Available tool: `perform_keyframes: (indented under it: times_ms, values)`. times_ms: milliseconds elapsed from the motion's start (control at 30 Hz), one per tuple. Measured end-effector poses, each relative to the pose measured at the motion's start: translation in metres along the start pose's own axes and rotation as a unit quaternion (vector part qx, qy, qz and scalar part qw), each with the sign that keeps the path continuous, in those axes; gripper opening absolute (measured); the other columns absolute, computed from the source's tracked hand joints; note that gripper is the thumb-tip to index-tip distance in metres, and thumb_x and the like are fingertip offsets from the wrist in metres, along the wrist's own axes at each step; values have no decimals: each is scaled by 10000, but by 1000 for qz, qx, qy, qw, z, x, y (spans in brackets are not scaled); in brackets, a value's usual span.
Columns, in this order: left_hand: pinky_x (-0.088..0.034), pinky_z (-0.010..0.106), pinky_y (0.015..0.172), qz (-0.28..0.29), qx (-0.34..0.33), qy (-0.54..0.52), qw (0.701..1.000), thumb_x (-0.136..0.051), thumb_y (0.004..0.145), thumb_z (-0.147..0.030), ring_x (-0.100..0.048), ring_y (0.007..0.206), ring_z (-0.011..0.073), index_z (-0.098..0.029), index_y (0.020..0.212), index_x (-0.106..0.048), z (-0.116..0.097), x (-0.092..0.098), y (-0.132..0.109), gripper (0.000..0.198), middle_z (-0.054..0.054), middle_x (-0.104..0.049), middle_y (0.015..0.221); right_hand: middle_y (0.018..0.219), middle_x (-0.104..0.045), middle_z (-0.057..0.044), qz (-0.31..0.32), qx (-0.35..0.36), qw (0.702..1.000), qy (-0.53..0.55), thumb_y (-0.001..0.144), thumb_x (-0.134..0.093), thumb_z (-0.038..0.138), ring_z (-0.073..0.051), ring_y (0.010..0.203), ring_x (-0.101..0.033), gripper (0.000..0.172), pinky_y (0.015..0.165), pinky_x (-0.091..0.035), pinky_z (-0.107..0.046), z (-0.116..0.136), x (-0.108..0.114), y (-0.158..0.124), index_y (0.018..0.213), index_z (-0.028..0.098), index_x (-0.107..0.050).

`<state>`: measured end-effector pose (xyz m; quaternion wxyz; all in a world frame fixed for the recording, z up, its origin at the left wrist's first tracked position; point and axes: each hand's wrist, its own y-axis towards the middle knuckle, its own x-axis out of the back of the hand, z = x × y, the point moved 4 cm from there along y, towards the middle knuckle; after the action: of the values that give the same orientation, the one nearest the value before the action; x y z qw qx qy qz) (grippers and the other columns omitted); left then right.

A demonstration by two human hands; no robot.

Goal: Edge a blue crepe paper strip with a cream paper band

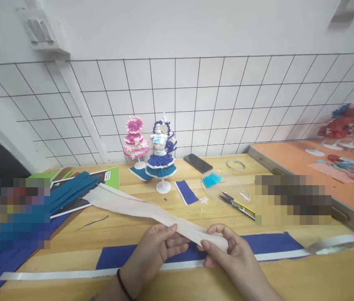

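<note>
From here, the left hand (156,251) hides part of the blue strip (271,243), and the blurry red shape (335,126) at far right may be a dressed figure.

The left forearm (114,286) rises from the bottom edge, left of centre, slanting up to the right; the left hand (160,247) sits at lower middle, its thumb (166,232) pointing right above loosely curled fingers (177,247); the right forearm (255,280) comes up from lower right, leaning left; the right hand (229,253) bends its index finger in an arch over its leftward-pointing thumb; the hands are near but apart
</note>
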<state>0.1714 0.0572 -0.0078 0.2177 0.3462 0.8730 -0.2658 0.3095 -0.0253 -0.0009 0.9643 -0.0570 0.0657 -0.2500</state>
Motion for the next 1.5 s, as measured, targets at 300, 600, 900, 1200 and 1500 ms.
perform_keyframes:
  times_ms: [300,600,900,1200,1500]
  values:
    - [-504,312,736,-63,-23,-50,996,-584,791,-218,-659,785,204,-87,788,-622,-7,13,5,136,140,-701,811,526,-641,24,-8,14,999,-29,571,-725,463,-142,423,-577,350,481,-455,-232,5,8,3,749,219,-548]
    - [-513,347,758,-109,-34,-101,988,-593,778,-183,-661,816,237,-97,784,-589,-9,24,5,87,127,-701,776,541,-606,17,-13,118,981,-153,712,-614,420,-177,573,-575,218,542,-433,-251,17,30,14,800,230,-554]
    - [-518,343,748,-138,-35,-119,983,-566,787,-151,-665,805,236,-95,791,-571,-12,25,5,57,142,-700,778,628,-615,15,-80,160,973,-148,668,-641,371,-194,560,-608,313,531,-508,-284,22,48,25,927,223,-546]
    - [-522,339,763,-162,-52,-133,976,-559,779,-118,-662,823,240,-88,788,-565,-13,30,7,32,146,-691,779,600,-599,26,-93,146,974,-145,677,-641,391,-183,623,-597,351,581,-481,-255,25,57,31,969,238,-522]
    - [-516,347,784,-161,-76,-129,976,-571,760,-78,-664,819,228,-113,730,-552,-18,32,5,49,136,-697,767,541,-554,46,-105,137,980,-100,689,-646,424,-139,564,-527,371,569,-445,-228,28,67,44,976,216,-534]
